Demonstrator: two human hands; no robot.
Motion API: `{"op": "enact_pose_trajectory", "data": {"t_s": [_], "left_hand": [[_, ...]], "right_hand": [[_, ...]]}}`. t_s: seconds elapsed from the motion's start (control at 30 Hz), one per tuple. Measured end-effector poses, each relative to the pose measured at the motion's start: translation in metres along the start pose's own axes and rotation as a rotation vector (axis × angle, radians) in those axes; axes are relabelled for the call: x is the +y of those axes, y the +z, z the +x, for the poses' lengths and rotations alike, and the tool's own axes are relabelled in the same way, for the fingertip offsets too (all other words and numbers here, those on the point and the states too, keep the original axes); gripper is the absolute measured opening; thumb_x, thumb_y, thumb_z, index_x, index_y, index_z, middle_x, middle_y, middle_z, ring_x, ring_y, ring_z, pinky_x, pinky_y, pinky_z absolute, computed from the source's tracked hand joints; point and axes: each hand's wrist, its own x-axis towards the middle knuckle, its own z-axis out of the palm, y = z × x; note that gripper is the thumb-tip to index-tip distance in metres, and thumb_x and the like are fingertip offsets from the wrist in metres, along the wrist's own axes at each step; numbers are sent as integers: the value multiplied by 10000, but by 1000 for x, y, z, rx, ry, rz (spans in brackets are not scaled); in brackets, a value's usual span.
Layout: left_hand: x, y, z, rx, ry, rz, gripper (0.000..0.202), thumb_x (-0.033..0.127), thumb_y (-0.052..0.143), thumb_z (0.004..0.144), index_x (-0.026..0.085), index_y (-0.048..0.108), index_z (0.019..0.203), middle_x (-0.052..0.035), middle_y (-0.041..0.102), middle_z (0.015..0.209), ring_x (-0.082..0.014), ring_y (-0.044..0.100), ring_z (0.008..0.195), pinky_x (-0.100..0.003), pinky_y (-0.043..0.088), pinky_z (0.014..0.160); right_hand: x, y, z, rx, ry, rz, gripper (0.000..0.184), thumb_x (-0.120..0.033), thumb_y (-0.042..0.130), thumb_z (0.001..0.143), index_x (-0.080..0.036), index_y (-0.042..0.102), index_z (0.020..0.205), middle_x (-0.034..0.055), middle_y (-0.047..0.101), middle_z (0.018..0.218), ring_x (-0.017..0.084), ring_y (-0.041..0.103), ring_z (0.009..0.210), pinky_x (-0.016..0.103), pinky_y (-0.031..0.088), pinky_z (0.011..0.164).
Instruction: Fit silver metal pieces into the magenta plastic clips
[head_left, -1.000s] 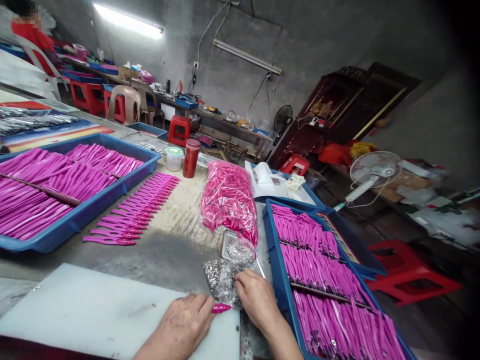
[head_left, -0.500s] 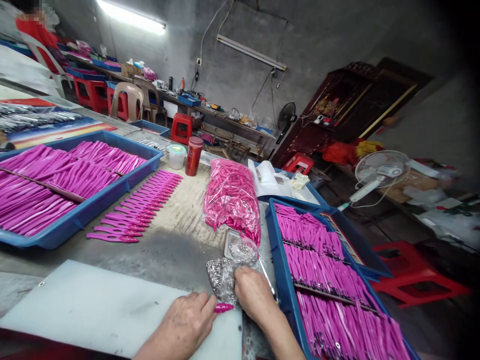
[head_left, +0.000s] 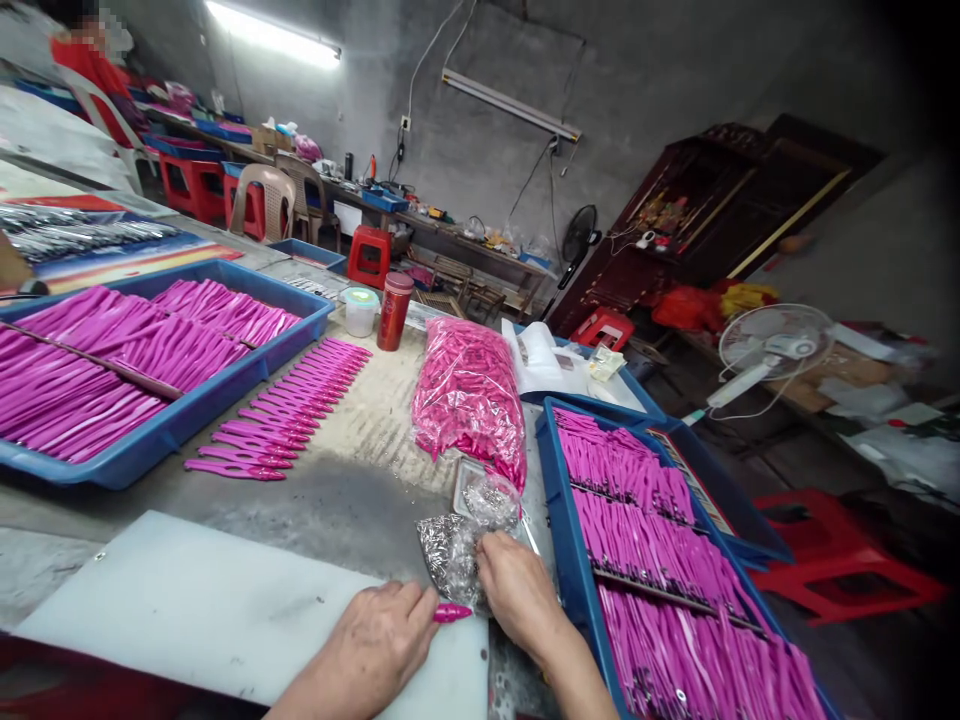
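My left hand [head_left: 391, 632] is closed around a slim pink tweezer-like piece [head_left: 453, 613]; only its pointed end shows past the fingers. That hand rests over the right end of a white board [head_left: 225, 600]. Just to the right, my right hand [head_left: 519, 580] has its fingertips pinched together at a clear plastic bag of small metal parts [head_left: 442, 548]. Whatever lies between those fingertips is hidden. A small dish [head_left: 463, 485] with more plastic and metal bits sits behind the bag. Beyond it stands a large clear bag of pink pieces [head_left: 471, 395].
A row of pink pieces [head_left: 277, 415] lies left of centre. Blue trays of pink pieces flank the table, one at left [head_left: 135, 465] and one at right [head_left: 551, 500]. A red tumbler [head_left: 394, 312] and lidded tub [head_left: 359, 315] stand behind. A person in red [head_left: 86, 70] sits far left.
The whole view has shifted slightly to the right. My right hand stays at the metal parts bag, its fingers turned a little. My left hand still grips the pink piece.
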Motion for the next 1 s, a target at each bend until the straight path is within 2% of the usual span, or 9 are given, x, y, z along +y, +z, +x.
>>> {"op": "enact_pose_trajectory", "data": {"t_s": [0.17, 0.27, 0.47, 0.67, 1.0], "left_hand": [[-1, 1, -1, 6, 11, -2, 92, 112, 465, 815, 199, 478, 790, 10, 570, 648, -164, 573, 543, -259, 425, 480], [0, 3, -1, -20, -4, 5, 85, 117, 505, 798, 199, 487, 796, 13, 576, 661, -167, 578, 554, -262, 432, 484], [1, 5, -2, -42, -4, 13, 87, 111, 497, 806, 198, 492, 805, 4, 577, 668, -187, 579, 560, -286, 441, 476], [2, 7, -3, -32, 0, 30, 84, 117, 460, 827, 196, 483, 812, 2, 563, 659, -195, 567, 555, -288, 426, 464], [3, 8, -4, -158, 21, 73, 145, 61, 472, 786, 188, 466, 854, -7, 565, 719, -210, 564, 596, -312, 469, 493]], "right_hand": [[3, -5, -6, 1, -4, 70, 252, -146, 346, 894, -174, 581, 807, 49, 641, 817, 170, 598, 769, 249, 374, 663], [2, -8, -13, -4, -30, 201, 247, -159, 348, 897, -179, 561, 773, 32, 625, 781, 154, 576, 746, 234, 372, 658], [-9, -12, -26, -85, -130, 382, 230, -150, 385, 863, -191, 535, 694, -2, 597, 713, 131, 539, 694, 211, 347, 617], [-17, -6, -26, -137, -188, 294, 245, -152, 389, 846, -187, 562, 676, 15, 617, 710, 140, 543, 693, 222, 331, 612], [-21, -12, -19, -164, -212, 185, 261, -130, 401, 765, -186, 642, 681, 48, 696, 717, 157, 589, 662, 250, 281, 558]]}}
